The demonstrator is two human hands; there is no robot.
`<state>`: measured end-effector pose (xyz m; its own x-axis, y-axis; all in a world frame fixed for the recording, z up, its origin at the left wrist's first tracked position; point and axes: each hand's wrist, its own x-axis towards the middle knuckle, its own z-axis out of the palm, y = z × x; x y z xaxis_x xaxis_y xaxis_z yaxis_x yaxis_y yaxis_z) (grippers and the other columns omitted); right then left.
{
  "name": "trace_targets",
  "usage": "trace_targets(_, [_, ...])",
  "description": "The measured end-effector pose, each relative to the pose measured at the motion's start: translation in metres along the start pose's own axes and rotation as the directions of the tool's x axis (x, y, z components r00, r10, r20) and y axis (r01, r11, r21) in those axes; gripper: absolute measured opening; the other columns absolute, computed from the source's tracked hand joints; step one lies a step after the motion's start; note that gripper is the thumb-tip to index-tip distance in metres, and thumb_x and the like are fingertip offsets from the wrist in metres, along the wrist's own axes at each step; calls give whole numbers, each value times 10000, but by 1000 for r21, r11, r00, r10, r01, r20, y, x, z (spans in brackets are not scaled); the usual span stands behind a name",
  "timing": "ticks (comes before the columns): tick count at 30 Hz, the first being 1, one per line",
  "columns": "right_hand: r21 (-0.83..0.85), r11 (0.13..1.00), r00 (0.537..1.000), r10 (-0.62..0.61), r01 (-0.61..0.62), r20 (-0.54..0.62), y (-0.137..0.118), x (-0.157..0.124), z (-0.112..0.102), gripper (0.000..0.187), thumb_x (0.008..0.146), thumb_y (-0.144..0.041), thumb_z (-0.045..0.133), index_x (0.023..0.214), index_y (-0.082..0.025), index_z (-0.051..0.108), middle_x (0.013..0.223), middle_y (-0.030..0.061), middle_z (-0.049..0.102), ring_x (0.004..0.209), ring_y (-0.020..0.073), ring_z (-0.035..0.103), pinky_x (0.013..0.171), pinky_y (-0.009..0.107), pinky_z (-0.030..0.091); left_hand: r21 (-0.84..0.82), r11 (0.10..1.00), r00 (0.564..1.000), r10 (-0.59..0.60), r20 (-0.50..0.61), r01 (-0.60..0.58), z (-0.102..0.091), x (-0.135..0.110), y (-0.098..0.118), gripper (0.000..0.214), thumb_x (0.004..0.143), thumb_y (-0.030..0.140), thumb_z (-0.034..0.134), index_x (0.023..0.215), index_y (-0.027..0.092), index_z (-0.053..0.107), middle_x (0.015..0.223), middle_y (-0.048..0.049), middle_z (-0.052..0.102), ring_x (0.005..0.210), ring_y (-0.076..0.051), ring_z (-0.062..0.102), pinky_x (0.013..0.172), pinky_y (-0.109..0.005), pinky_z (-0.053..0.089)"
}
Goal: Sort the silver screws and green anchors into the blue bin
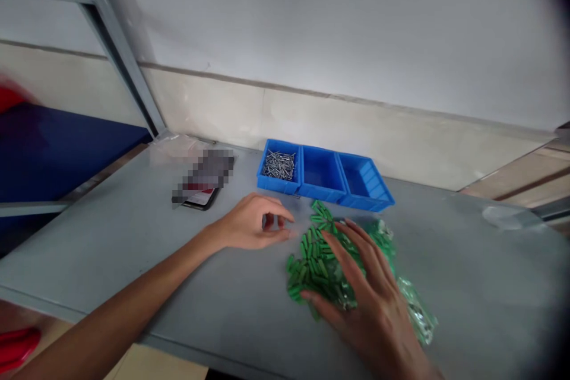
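Observation:
A pile of small green plastic wall plugs (312,264) lies loose on the grey table (222,303), partly on and beside a clear plastic bag (416,309) that has more green pieces in it. Over the pile and bag, my right hand (369,285) is spread open, fingers apart; whether its fingertips touch the plugs I cannot tell. Just left of the pile, my left hand (256,222) curves with a gap between thumb and forefinger, and no object shows in it. Behind both hands stand joined blue bins (323,193); metal screws (279,165) fill the left one.
A phone (202,181), partly blurred out, lies on the left, with a clear plastic bag (173,145) behind it. A grey metal frame (120,41) rises at the left, and a wall (312,107) borders the table's back. Another transparent plastic piece (501,218) sits far right.

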<state>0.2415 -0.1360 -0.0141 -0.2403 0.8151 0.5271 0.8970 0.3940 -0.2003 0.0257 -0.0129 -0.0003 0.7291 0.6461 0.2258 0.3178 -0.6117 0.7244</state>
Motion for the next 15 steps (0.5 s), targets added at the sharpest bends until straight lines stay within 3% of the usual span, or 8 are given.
trace_targets(2, [-28,999,997,-19,21,75,-1,-10,7,807,720,-512,687,1404,-213,379,1435,151,395,1346,390,306,1016,585,388,0,1000,996,-10,86,10,-1,0,1,366,784,438,659,998,147,711,751,-46,669,588,-121,561,535,-209,425])
trace_targets(5, [-47,998,991,-31,37,131,-3,-11,16,872,728,-569,652,1433,-169,329,1472,172,332,1377,390,238,1051,589,341,-27,996,974,-79,214,87,-6,-1,-1,448,737,496,689,1038,164,701,695,-31,673,531,-114,542,505,-204,413])
trace_targets(7, [-52,997,990,-55,62,129,-4,-5,19,843,744,-583,630,1411,-140,365,1459,190,346,1377,389,239,1063,589,316,-29,991,973,-126,192,134,-10,0,-3,429,746,489,682,1030,169,706,702,-33,679,534,-111,543,507,-197,414])
trace_targets(9, [-46,995,990,-86,92,110,-4,5,21,691,790,-547,601,1326,-130,477,1398,199,428,1343,380,314,1044,573,339,-17,985,979,-168,114,171,-15,0,-4,396,771,468,663,1026,167,709,748,-44,691,555,-109,548,532,-195,426])
trace_targets(12, [-57,997,994,-49,55,99,1,28,25,318,909,-358,491,1105,-155,636,1137,153,624,1120,297,561,912,441,464,13,977,977,-213,30,213,-18,1,-8,355,796,438,641,1005,161,716,759,-47,689,559,-104,536,551,-198,430])
trace_targets(15, [-215,974,980,102,-64,171,6,56,33,267,927,-241,430,1058,-182,655,857,78,680,740,215,668,635,308,485,15,976,976,-216,-4,216,-14,2,-15,306,809,398,630,965,152,723,716,-35,671,579,-112,538,556,-199,415])
